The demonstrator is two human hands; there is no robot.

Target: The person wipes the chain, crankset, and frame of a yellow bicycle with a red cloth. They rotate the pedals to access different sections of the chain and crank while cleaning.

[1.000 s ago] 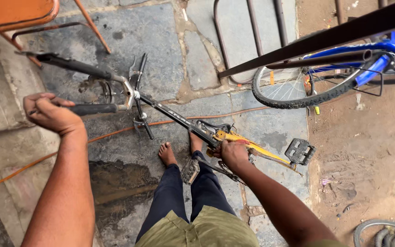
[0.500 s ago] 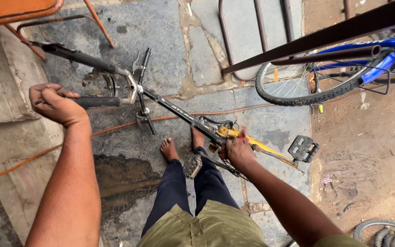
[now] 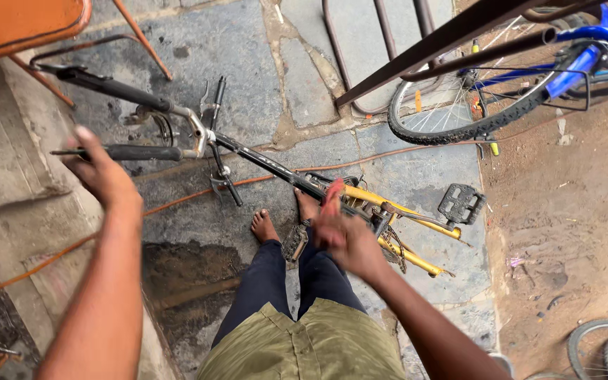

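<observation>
While the stripped bicycle frame lies across the stone floor, both hands hang just above it:
Frame: a black and yellow metal bicycle frame (image 3: 297, 179) with no wheels, lying on the grey stone paving (image 3: 304, 91) just ahead of the person's bare feet (image 3: 264, 226)
Long axis: it runs from the far left to the near right, with the black-gripped handlebar (image 3: 124, 151) at the left end and the yellow tubes with the black square pedal (image 3: 462, 204) at the right end
Left hand: the left hand (image 3: 103, 176) is open, fingers spread, just beside the nearer handlebar grip; whether it touches the grip I cannot tell
Right hand: the right hand (image 3: 343, 229) is blurred, fingers loose and gripping nothing, over the middle of the frame where black tube meets yellow
Nearer hand: each hand is close to its own end; the right looks nearer the frame's centre, the left nearer the steering end
Around: an orange chair seat on thin metal legs (image 3: 26, 24) stands far left, a blue bicycle with a spoked wheel (image 3: 473, 105) stands far right, well apart from the hands
</observation>
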